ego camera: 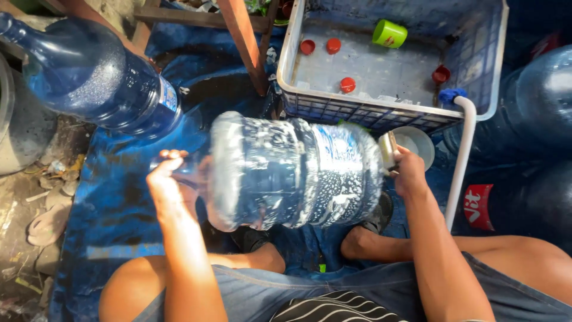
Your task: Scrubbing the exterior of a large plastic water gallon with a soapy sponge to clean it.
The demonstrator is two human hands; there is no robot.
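Note:
I hold a large clear-blue water jug [295,173] sideways in front of my knees; white suds streak its inside and it looks motion-blurred. My left hand [168,179] presses against the jug's base end at the left. My right hand [408,170] grips the neck end at the right, over the capped mouth [388,149]. I sit with bare knees and denim shorts, feet on a blue tarp [113,220].
A second blue jug [95,77] lies at upper left. A white plastic crate [485,89] beyond holds red caps and a green cup [389,33]. A white pipe [462,161] runs down at right beside more blue jugs [536,101]. A wooden post [244,42] stands behind.

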